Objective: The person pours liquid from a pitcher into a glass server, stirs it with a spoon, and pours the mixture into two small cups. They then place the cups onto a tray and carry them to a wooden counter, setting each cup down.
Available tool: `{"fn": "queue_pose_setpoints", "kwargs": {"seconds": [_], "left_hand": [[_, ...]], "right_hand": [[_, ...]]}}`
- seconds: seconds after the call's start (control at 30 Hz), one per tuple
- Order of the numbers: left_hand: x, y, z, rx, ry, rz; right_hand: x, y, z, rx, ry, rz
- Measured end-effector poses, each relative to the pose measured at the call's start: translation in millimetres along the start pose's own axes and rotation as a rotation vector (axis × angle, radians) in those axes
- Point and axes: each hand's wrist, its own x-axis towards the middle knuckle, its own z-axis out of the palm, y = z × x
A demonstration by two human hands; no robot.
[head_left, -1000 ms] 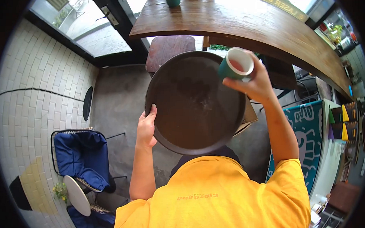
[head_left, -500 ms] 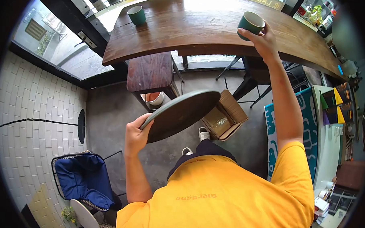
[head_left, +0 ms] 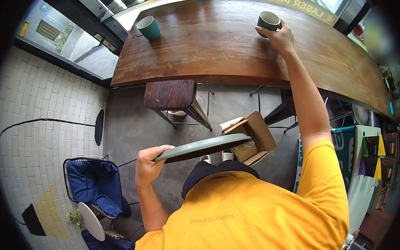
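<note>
My left hand (head_left: pixel 151 164) grips the near left edge of a round grey-green tray (head_left: pixel 199 148), seen almost edge-on in front of my body. Out over the wooden table (head_left: pixel 211 50), my right hand (head_left: pixel 279 36) is wrapped around a green cup (head_left: pixel 268 22) with a pale inside, holding it upright. The fingers on the cup's far side are partly hidden. A second green cup (head_left: pixel 149 29) stands by itself toward the table's left end.
Below the tray, an open cardboard box (head_left: pixel 262 135) sits on the floor. A dark wooden stool (head_left: pixel 170 94) stands under the table's front edge. At the left are a blue-cushioned chair (head_left: pixel 93 183) and a small round table (head_left: pixel 91 221). A counter (head_left: pixel 361 174) runs along the right.
My right hand and its cup have shifted slightly left and farther over the table. The tray has tipped from steeply slanted to nearly level. My view has tilted and moved closer to the table.
</note>
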Motion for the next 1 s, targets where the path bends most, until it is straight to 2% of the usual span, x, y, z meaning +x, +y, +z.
{"fn": "queue_pose_setpoints", "kwargs": {"seconds": [0.4, 0.77, 0.87, 0.93, 1.0], "left_hand": [[26.8, -5.6, -5.2, 0.015, -0.023, 0.005], [36.1, -5.2, -12.4, -0.030, 0.048, -0.010], [34.0, -3.1, -13.1, -0.040, 0.090, -0.038], [28.5, -5.4, -16.5, -0.061, 0.134, -0.058], [18.5, -12.5, -19.0, -0.089, 0.186, -0.092]], "right_hand": [[21.0, 15.4, 14.4, -0.066, -0.002, 0.056], [18.2, 22.1, 9.1, -0.075, -0.056, 0.064], [3.8, 11.4, 3.5, -0.030, 0.022, 0.050], [-13.9, -5.0, -9.0, 0.115, 0.212, 0.028], [-50.8, -38.3, -23.4, 0.414, 0.261, -0.046]]}}
